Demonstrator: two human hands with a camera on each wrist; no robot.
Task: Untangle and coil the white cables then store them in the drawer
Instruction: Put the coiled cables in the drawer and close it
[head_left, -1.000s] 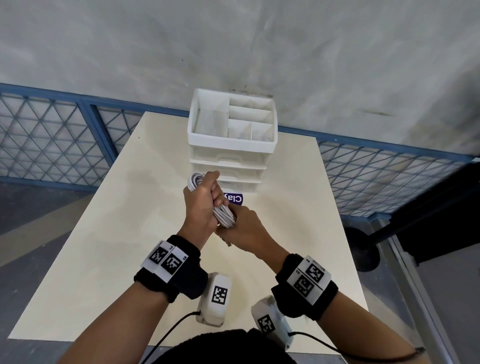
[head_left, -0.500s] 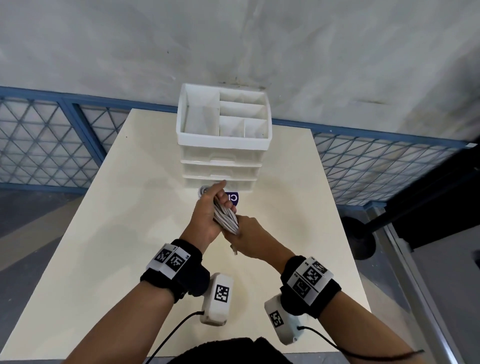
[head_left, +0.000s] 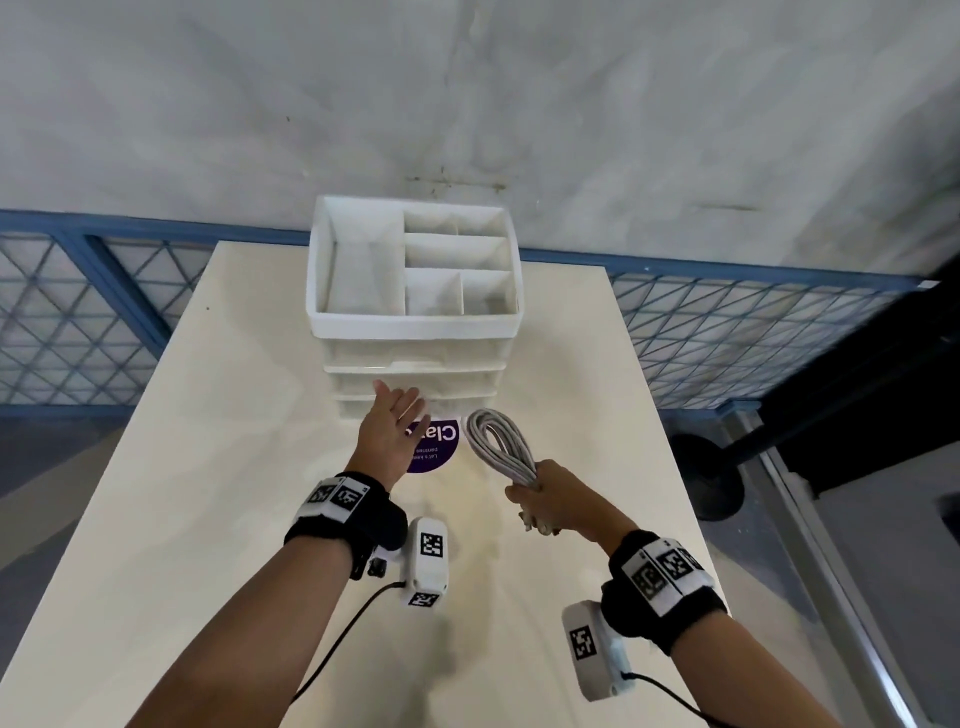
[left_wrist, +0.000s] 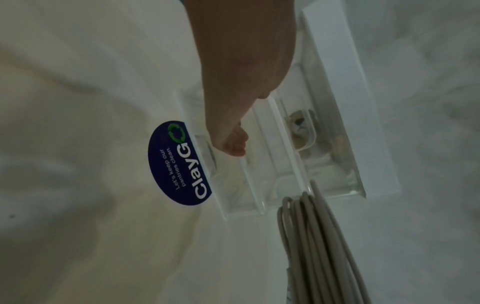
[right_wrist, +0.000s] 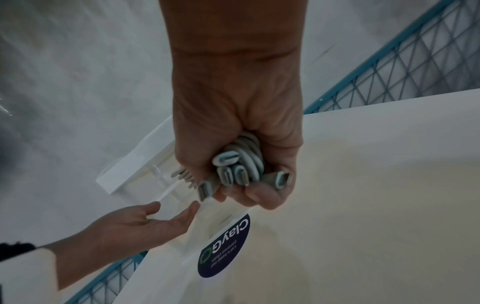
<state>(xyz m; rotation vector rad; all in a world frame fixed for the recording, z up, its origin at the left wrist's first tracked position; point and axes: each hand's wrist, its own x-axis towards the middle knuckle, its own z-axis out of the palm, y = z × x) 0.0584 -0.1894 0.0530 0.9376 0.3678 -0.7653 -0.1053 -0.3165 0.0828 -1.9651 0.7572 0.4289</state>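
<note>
The coiled white cable (head_left: 497, 441) is a long bundle of loops, and my right hand (head_left: 535, 493) grips it at its near end, above the table. In the right wrist view my fingers (right_wrist: 262, 195) wrap the bundle (right_wrist: 241, 162), with plug ends sticking out. My left hand (head_left: 399, 405) is open, fingers straight, and reaches the bottom drawer front of the white drawer unit (head_left: 415, 325). Seen from the left wrist, my fingertips (left_wrist: 235, 144) are at that clear drawer front, with the cable (left_wrist: 314, 236) to the right. All the drawers look shut.
The unit stands at the far middle of the cream table (head_left: 208, 493) and has an open divided tray on top. A purple round sticker (head_left: 434, 449) lies flat in front of it. A blue mesh fence (head_left: 72, 322) runs behind the table. A black stand base (head_left: 706, 478) is on the floor at right.
My left hand has let go of the coil and moved forward to the drawer fronts with fingers opened. My right hand has carried the coil to the right, holding it alone.
</note>
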